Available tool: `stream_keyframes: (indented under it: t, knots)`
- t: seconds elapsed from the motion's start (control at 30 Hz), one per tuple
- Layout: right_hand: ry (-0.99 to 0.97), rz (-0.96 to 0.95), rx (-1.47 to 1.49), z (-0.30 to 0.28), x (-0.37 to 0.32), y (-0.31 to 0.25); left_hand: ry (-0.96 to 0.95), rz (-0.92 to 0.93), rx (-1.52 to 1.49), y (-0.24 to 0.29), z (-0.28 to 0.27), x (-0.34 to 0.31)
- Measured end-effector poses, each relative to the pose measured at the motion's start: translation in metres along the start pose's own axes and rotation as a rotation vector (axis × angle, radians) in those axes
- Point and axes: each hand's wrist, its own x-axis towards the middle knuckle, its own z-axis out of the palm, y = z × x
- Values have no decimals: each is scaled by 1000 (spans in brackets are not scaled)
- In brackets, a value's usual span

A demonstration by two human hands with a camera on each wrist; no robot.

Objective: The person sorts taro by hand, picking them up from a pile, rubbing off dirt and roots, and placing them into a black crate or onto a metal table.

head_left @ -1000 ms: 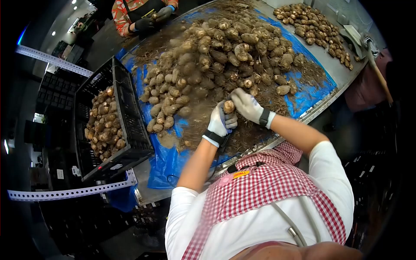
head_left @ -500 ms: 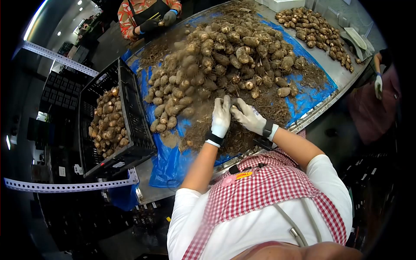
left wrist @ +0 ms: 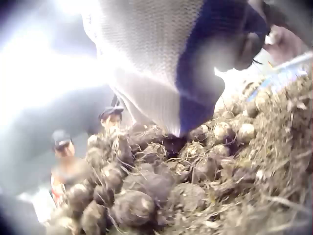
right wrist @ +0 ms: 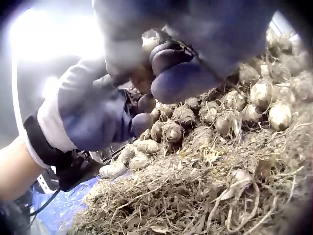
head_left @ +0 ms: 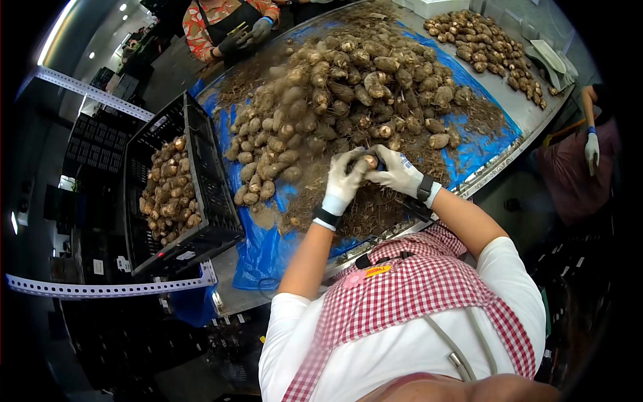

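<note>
Both hands meet over the near edge of the heap in the head view, a small taro corm (head_left: 370, 161) between them. My left hand (head_left: 343, 179), in a white glove with a blue palm, grips it from the left. From the other side my right hand (head_left: 400, 175) holds it with curled fingers. Close up in the right wrist view, the brown corm (right wrist: 142, 78) is largely hidden behind the right glove's blue fingers (right wrist: 171, 81). The left wrist view shows mostly the back and side of the left glove (left wrist: 151, 54) above hairy corms (left wrist: 134, 208).
A large taro heap (head_left: 362, 80) lies on blue plastic sheeting (head_left: 258, 258) amid loose roots and soil. At left stands a black crate (head_left: 218, 194) of corms. Cleaner corms (head_left: 479, 43) lie at the far right. Other people (head_left: 231, 30) stand around the table.
The left hand has turned from holding the corm with its cut end up, and both hands now close around it from either side. Another person has come into view at right.
</note>
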Motion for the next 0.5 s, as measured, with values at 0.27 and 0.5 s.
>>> stream_keyframes:
  t: [0.27, 0.5]
  knots:
    - [-130, -23, -209, 4, -2, 3, 192, -65, 48, 8, 13, 2]
    - [-49, -119, 17, -23, -6, 10, 299, 119, 183, -64, 2, 14]
